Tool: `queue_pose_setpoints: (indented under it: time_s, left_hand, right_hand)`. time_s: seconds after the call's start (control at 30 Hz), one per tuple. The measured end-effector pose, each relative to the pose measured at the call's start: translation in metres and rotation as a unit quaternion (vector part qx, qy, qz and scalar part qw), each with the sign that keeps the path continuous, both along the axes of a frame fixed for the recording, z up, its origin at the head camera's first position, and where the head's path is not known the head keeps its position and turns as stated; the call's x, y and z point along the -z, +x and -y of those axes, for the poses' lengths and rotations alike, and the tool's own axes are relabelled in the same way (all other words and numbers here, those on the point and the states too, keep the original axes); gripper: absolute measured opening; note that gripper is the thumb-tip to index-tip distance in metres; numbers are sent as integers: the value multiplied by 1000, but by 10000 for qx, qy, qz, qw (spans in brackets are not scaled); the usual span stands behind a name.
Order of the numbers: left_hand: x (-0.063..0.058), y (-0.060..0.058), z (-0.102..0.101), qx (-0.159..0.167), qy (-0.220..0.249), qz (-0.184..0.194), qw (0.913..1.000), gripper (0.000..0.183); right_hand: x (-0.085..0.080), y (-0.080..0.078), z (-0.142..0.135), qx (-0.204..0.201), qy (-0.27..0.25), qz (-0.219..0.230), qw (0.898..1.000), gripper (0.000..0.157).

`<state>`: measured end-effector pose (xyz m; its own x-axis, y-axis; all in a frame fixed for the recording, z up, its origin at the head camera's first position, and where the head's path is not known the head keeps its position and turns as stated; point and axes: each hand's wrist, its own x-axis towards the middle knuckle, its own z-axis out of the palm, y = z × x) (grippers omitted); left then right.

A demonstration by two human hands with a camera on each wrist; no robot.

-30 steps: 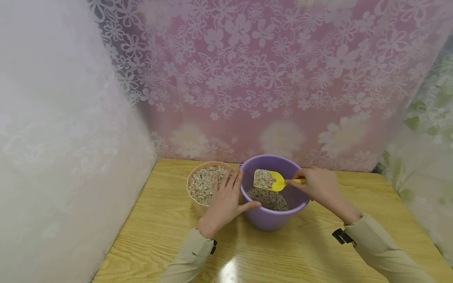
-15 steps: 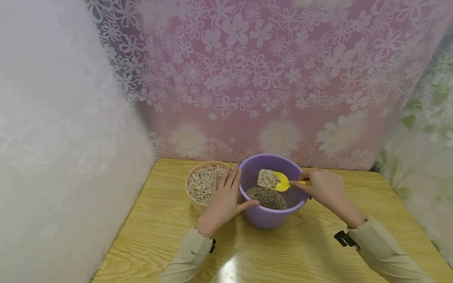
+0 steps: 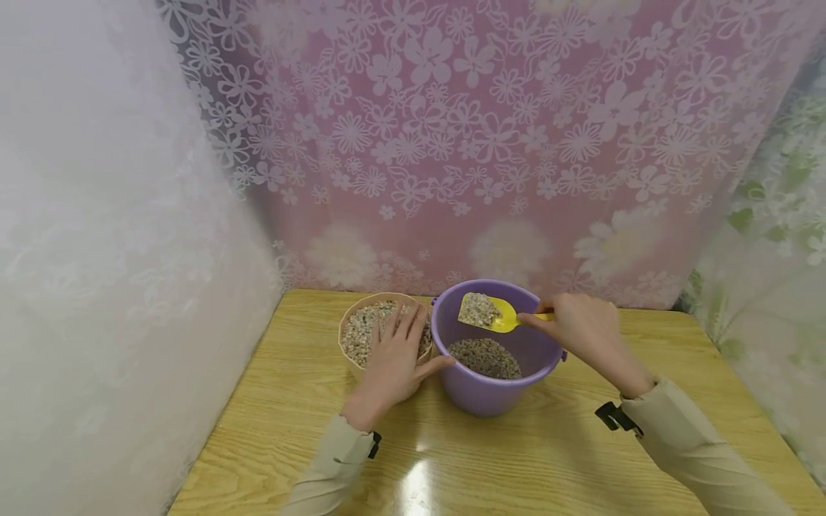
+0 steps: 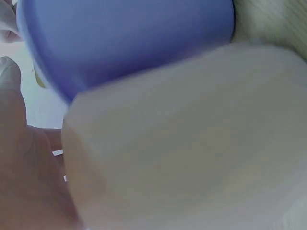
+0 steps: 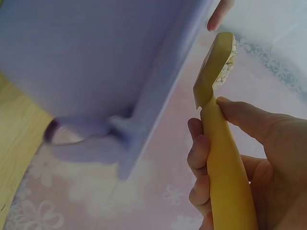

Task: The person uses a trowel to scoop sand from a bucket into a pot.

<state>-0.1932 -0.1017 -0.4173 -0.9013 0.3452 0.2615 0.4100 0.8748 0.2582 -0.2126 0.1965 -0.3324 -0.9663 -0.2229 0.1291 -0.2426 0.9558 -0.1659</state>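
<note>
In the head view my right hand (image 3: pixel 584 333) grips the handle of a yellow scoop (image 3: pixel 507 317), its blade heaped with pale pebbles (image 3: pixel 479 310). The scoop is raised over the purple bucket (image 3: pixel 480 398), which holds a mound of darker gravel (image 3: pixel 485 358). In the right wrist view, fingers and thumb wrap the scoop's handle (image 5: pixel 228 177) beside the bucket's wall (image 5: pixel 86 57). With fingers extended, my left hand (image 3: pixel 390 365) lies over the peach bowl (image 3: pixel 352 368) of pale pebbles, its thumb reaching to the bucket's rim. That bowl's wall (image 4: pixel 187 143) fills most of the left wrist view.
Bowl and bucket stand side by side at the back of a wooden table (image 3: pixel 510 459). A pink floral curtain (image 3: pixel 419 179) hangs right behind them. Pale sheets rise at the left (image 3: pixel 116 251) and right sides. A folded-down bucket handle (image 5: pixel 91 139) shows in the right wrist view.
My left hand has slid left, its fingers leaving the bucket's rim for the bowl. The loaded scoop shifted right a little, then rose and moved left above the bucket.
</note>
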Motion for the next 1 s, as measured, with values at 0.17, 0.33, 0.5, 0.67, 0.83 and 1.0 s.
queue_pose_setpoints:
  time_s: [0.17, 0.33, 0.5, 0.67, 0.83, 1.0]
  left_hand:
    - [-1, 1, 34, -277, 193, -301, 9990, 100]
    - [5, 7, 67, -640, 522, 11, 9966, 104]
    - [14, 13, 87, -938, 530, 245, 9939, 111]
    - [22, 14, 94, -1002, 521, 334, 9930, 112]
    - [28, 13, 97, -988, 544, 321, 9931, 111]
    - [30, 14, 99, -992, 642, 339, 9924, 111]
  right_hand:
    - [-7, -10, 24, -95, -14, 38, 9999, 40]
    - [-8, -15, 53, -344, -79, 110, 9993, 40]
    - [-9, -19, 83, -585, -185, 312, 9976, 34]
    - [-7, -24, 112, -891, 60, 239, 9957, 32]
    - [-6, -25, 141, -969, 617, 216, 9931, 39]
    - [-5, -26, 165, -1004, 1308, -155, 9862, 51]
